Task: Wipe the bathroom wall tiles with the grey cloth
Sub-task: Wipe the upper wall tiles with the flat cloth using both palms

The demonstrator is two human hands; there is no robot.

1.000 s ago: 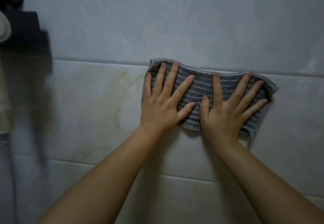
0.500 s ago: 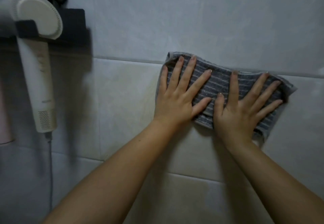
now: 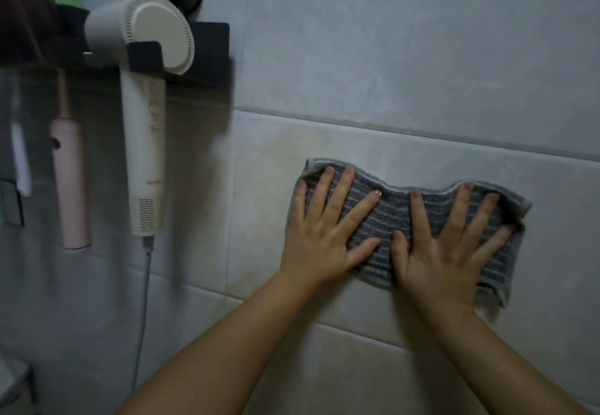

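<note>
Writing: print on the handle of the hair dryer (image 3: 145,142) was too blurred to read.
Around: it hung in a black holder (image 3: 209,48), well left of your hands.
Cloth: the grey cloth (image 3: 397,216) lay flat on the wall tiles (image 3: 389,57), long axis left to right.
Hands: your left hand (image 3: 319,236) and right hand (image 3: 444,252) pressed it, fingers spread.

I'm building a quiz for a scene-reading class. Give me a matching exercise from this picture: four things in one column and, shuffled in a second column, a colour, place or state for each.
Column one
1. grey cloth
2. hair dryer
3. toothbrush-like handle
4. left hand

Column two
a. pink, hanging left of the dryer
b. cream, hung in the black wall holder
c. striped, spread flat on a wall tile
d. fingers straight, pressing the cloth's left end

Pairs: 1-c, 2-b, 3-a, 4-d
</note>
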